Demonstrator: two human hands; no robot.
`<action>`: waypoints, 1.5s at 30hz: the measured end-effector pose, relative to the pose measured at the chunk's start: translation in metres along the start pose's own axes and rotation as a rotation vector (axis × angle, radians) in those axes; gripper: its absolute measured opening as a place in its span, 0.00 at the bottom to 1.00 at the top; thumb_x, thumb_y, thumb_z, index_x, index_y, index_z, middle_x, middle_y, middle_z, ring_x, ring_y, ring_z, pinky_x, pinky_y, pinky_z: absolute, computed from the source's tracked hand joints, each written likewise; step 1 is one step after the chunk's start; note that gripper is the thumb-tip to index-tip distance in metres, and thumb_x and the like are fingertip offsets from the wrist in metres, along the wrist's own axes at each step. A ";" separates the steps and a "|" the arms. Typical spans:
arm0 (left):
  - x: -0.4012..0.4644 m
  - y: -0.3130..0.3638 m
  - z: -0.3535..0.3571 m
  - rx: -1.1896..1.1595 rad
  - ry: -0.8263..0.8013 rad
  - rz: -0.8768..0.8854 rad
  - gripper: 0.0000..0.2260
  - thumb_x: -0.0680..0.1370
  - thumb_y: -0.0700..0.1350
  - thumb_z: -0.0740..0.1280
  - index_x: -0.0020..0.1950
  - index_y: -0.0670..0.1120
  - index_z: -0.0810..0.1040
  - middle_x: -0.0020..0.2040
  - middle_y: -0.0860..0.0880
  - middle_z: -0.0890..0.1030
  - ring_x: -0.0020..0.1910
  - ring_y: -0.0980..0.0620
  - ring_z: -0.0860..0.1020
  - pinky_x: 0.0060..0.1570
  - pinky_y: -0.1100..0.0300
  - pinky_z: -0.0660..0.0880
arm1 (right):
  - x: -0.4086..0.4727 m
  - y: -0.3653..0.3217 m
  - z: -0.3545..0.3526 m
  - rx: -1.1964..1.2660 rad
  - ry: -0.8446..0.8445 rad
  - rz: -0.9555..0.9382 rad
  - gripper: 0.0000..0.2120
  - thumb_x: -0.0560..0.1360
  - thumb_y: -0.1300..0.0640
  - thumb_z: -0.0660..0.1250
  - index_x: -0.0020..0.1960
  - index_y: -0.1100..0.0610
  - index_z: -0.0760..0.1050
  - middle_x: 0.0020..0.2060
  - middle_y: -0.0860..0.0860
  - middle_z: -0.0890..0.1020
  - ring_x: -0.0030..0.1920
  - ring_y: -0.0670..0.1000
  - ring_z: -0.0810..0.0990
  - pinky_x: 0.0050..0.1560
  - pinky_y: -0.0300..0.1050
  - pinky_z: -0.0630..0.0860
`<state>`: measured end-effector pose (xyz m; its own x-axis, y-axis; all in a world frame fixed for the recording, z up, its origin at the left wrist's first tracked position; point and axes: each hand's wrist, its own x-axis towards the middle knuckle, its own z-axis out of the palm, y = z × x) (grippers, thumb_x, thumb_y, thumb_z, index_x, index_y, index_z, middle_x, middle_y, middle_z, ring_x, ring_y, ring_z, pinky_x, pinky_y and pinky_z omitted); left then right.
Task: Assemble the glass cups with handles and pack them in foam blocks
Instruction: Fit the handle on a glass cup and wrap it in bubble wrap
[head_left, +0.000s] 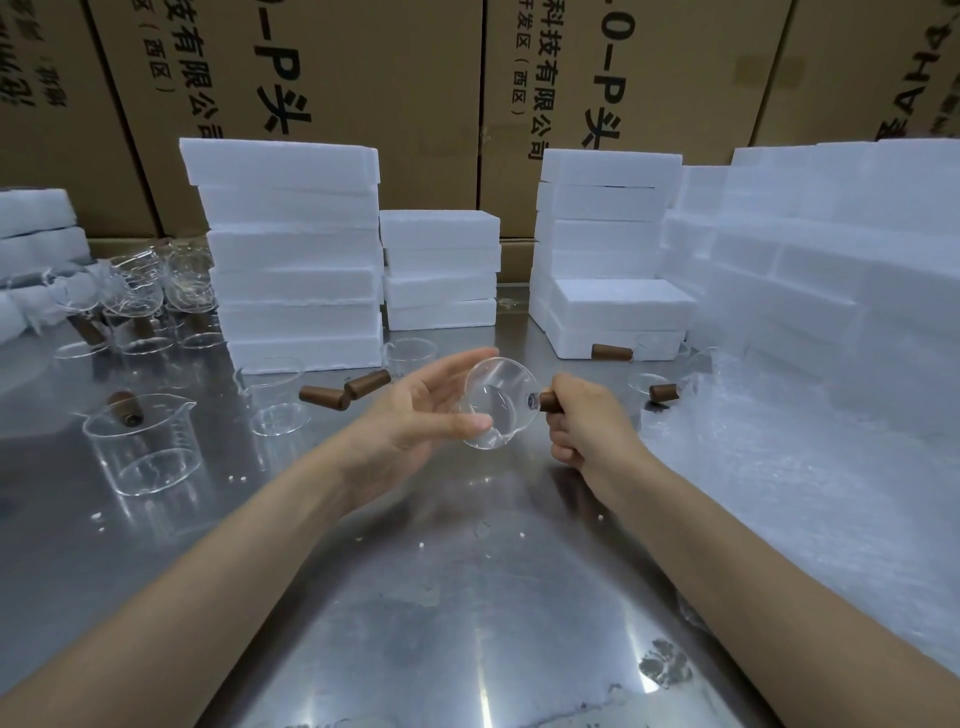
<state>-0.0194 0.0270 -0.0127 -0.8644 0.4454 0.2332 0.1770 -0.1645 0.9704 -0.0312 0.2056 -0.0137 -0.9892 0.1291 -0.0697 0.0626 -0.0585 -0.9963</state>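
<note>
A clear glass cup (496, 402) lies on its side in the air above the steel table (415, 597), its mouth facing me. My left hand (428, 410) cradles it with fingers spread, thumb against its lower rim. My right hand (584, 421) is closed around a brown wooden handle (548, 401) that meets the cup's side fitting. Two loose handles (345, 392) lie just left of my left hand. White foam blocks (296, 254) are stacked behind.
Glass cups (143, 441) stand at the left, with more cups (150, 291) clustered at the far left. Foam stacks (608, 244) and a foam wall (841, 270) fill the back and right. A handle (612, 352) pokes out of a foam block. Cardboard boxes (363, 78) stand behind.
</note>
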 end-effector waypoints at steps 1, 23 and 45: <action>0.001 -0.001 0.001 0.039 0.017 0.002 0.27 0.65 0.36 0.73 0.62 0.55 0.77 0.63 0.58 0.78 0.66 0.63 0.71 0.63 0.63 0.68 | 0.000 0.000 0.000 -0.003 0.001 -0.003 0.13 0.75 0.60 0.53 0.35 0.57 0.70 0.15 0.43 0.63 0.16 0.43 0.57 0.18 0.32 0.55; 0.003 -0.009 0.030 0.254 0.455 0.094 0.12 0.70 0.57 0.71 0.48 0.54 0.76 0.52 0.58 0.80 0.55 0.62 0.77 0.43 0.70 0.73 | -0.005 0.001 0.010 -0.204 0.028 -0.157 0.14 0.77 0.58 0.54 0.33 0.56 0.68 0.15 0.42 0.69 0.19 0.42 0.60 0.25 0.38 0.58; 0.000 -0.005 0.025 0.366 0.325 0.068 0.20 0.71 0.70 0.60 0.48 0.59 0.83 0.46 0.54 0.85 0.44 0.57 0.83 0.51 0.56 0.77 | -0.007 -0.007 -0.003 -0.727 -0.005 -0.509 0.29 0.79 0.48 0.54 0.21 0.53 0.70 0.17 0.43 0.71 0.21 0.42 0.68 0.29 0.38 0.61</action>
<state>-0.0084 0.0501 -0.0158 -0.9371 0.1368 0.3211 0.3409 0.1621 0.9260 -0.0239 0.2076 -0.0065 -0.9206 -0.0366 0.3887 -0.3179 0.6483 -0.6918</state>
